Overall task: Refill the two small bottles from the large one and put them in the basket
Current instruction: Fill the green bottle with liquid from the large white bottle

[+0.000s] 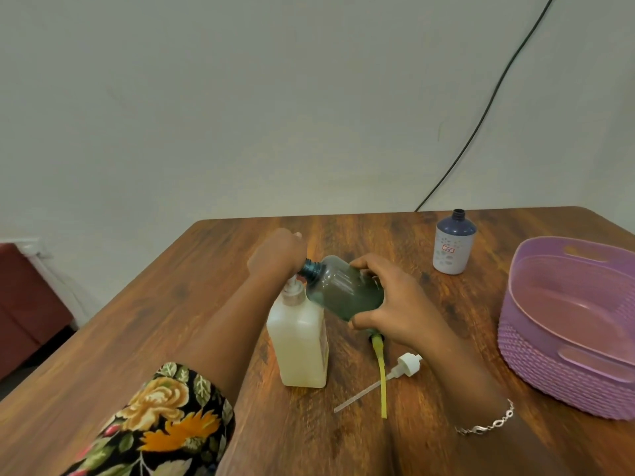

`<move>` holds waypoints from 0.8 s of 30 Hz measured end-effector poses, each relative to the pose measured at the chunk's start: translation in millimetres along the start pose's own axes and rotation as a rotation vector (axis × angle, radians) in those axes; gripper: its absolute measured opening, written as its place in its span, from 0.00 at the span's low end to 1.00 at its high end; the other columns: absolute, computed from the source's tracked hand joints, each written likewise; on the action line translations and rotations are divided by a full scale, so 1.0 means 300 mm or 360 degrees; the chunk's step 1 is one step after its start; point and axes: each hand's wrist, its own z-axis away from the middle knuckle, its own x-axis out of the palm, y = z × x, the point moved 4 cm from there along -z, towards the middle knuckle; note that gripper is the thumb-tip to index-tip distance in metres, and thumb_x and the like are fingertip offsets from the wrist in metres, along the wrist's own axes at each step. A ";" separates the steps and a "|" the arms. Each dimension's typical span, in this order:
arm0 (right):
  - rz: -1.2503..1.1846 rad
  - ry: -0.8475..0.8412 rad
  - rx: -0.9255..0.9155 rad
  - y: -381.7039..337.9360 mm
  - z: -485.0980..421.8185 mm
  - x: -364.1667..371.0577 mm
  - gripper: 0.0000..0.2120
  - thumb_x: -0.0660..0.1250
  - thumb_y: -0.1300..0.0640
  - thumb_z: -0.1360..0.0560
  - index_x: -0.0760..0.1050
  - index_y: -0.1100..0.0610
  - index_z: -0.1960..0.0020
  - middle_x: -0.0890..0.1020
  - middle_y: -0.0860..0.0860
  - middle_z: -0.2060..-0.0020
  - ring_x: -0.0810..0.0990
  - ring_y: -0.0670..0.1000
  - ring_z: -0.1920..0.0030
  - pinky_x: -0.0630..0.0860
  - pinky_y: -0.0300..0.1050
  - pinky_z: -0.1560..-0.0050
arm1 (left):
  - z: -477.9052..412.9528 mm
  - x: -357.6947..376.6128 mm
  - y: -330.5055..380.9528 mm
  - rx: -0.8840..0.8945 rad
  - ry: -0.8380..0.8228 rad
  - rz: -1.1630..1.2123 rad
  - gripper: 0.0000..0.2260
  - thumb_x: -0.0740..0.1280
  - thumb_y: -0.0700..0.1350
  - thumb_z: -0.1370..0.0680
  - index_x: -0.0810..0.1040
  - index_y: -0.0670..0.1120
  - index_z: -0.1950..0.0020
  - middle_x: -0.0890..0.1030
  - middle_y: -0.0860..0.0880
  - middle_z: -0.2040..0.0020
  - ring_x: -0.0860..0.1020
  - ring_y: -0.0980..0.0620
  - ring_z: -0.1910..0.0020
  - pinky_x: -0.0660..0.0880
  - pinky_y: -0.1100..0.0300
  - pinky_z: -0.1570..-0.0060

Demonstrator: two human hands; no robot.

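Observation:
The large white bottle point(299, 341) stands upright in the middle of the table. The heel of my left hand point(275, 257) rests on its pump head point(292, 286), and the fingers bend away out of sight. My right hand point(388, 300) grips a small teal bottle point(340, 286), tilted with its open neck against the pump's spout. A second small bottle point(453, 245), blue on top and white below, stands uncapped at the back right. The purple basket point(536, 352) sits at the right edge with nothing in it.
Two loose pump caps lie in front of my right hand, a white one point(407, 364) with a clear tube and one with a yellow tube point(381, 376). A black cable point(481, 118) runs down the wall behind the wooden table point(137, 338). Red furniture point(27, 304) stands at the left.

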 end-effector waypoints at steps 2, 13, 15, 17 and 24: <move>0.0026 -0.0007 -0.0003 0.009 -0.008 0.009 0.29 0.77 0.59 0.40 0.70 0.49 0.42 0.74 0.49 0.47 0.73 0.48 0.48 0.73 0.44 0.50 | -0.006 0.018 -0.017 -0.0026 -0.0034 0.0035 0.17 0.53 0.48 0.17 0.74 0.40 0.58 0.73 0.46 0.66 0.74 0.47 0.63 0.75 0.52 0.52; -0.0024 -0.0010 -0.0008 -0.014 -0.005 -0.021 0.30 0.77 0.58 0.39 0.70 0.49 0.41 0.74 0.47 0.46 0.73 0.46 0.48 0.73 0.42 0.50 | -0.013 -0.007 0.026 0.0069 -0.0147 0.0068 0.14 0.55 0.45 0.18 0.76 0.37 0.46 0.77 0.45 0.58 0.76 0.48 0.61 0.77 0.50 0.49; -0.0019 0.0005 0.0005 -0.008 -0.004 -0.013 0.30 0.78 0.58 0.39 0.70 0.49 0.41 0.73 0.47 0.47 0.72 0.46 0.48 0.73 0.43 0.50 | -0.021 0.003 0.013 0.0098 -0.0079 0.0083 0.17 0.53 0.47 0.18 0.77 0.38 0.48 0.77 0.44 0.58 0.77 0.47 0.59 0.77 0.49 0.46; -0.0033 0.0006 0.0006 0.001 0.000 0.002 0.29 0.77 0.58 0.40 0.70 0.48 0.42 0.74 0.47 0.47 0.72 0.46 0.48 0.73 0.43 0.49 | -0.026 0.015 -0.002 0.0090 -0.0028 0.0076 0.17 0.53 0.47 0.18 0.77 0.38 0.49 0.76 0.45 0.60 0.75 0.48 0.60 0.76 0.51 0.48; -0.0045 -0.0005 0.0006 0.018 -0.001 0.018 0.29 0.78 0.58 0.40 0.70 0.47 0.42 0.73 0.46 0.47 0.72 0.45 0.48 0.71 0.38 0.52 | -0.034 0.029 -0.016 0.0100 -0.0079 0.0077 0.18 0.53 0.47 0.17 0.78 0.37 0.48 0.77 0.44 0.60 0.74 0.48 0.61 0.75 0.50 0.48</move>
